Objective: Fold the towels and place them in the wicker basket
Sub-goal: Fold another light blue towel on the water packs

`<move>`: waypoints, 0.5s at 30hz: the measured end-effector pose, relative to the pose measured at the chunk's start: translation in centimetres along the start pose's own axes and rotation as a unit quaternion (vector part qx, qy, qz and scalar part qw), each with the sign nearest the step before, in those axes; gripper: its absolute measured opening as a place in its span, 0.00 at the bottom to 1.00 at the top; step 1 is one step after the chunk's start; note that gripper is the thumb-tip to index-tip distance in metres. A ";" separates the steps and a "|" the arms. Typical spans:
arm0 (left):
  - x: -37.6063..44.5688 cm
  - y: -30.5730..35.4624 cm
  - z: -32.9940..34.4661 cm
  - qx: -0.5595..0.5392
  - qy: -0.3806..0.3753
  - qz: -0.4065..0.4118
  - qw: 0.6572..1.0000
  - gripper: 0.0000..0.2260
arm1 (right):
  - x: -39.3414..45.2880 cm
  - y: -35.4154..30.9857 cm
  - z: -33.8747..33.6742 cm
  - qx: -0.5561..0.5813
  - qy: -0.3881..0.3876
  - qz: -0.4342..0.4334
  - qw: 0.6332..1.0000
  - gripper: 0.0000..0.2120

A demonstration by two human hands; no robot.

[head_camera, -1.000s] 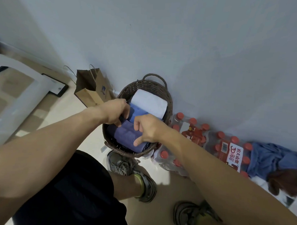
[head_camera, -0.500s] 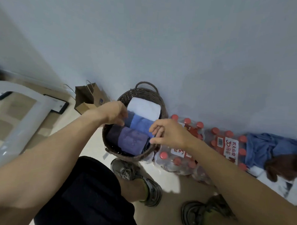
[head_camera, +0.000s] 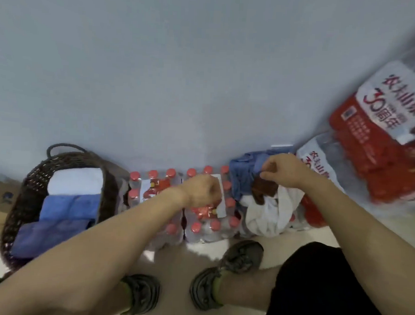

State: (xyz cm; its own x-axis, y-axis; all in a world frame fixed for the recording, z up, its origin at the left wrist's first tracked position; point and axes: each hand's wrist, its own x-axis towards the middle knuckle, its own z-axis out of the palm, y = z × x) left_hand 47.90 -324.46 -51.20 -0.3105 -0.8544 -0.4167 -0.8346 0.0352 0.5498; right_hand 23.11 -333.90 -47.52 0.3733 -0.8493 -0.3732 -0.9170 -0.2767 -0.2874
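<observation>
The right hand's fingers [head_camera: 265, 175] are pinching the blue cloth [head_camera: 242, 169] on top of the pile [head_camera: 266, 207], which is lying on the bottle packs [head_camera: 199, 214] by the wall. The left hand [head_camera: 201, 191] is hanging over the bottles, fingers curled, holding nothing I can see. The basket [head_camera: 16, 208] is sitting well off to the left, with three folded towels [head_camera: 64, 208] inside. The cloth looks soft, light and floppy, so grabbing a corner or edge is probably best.
</observation>
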 end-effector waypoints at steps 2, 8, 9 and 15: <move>3.3 2.7 2.6 -0.042 0.013 0.009 0.999 0.08 | -0.3 2.8 0.8 -0.038 0.038 0.035 0.998 0.08; 10.5 6.7 7.0 -0.143 0.094 -0.010 0.985 0.18 | 0.6 6.6 4.2 0.049 0.022 0.148 0.988 0.43; 11.5 6.8 7.1 -0.164 0.121 -0.018 0.979 0.15 | 1.0 6.5 4.6 0.081 0.032 0.153 0.984 0.44; 16.3 4.2 5.2 -0.166 0.219 -0.015 0.962 0.08 | 1.4 5.9 9.3 0.087 0.054 0.077 0.992 0.26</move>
State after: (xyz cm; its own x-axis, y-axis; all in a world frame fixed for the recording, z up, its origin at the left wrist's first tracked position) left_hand 36.94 -335.55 -59.46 -0.0067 -0.9912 -0.1321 -0.6269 -0.0988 0.7728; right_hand 19.50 -332.53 -57.91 0.2039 -0.9215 -0.3306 -0.9206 -0.0657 -0.3849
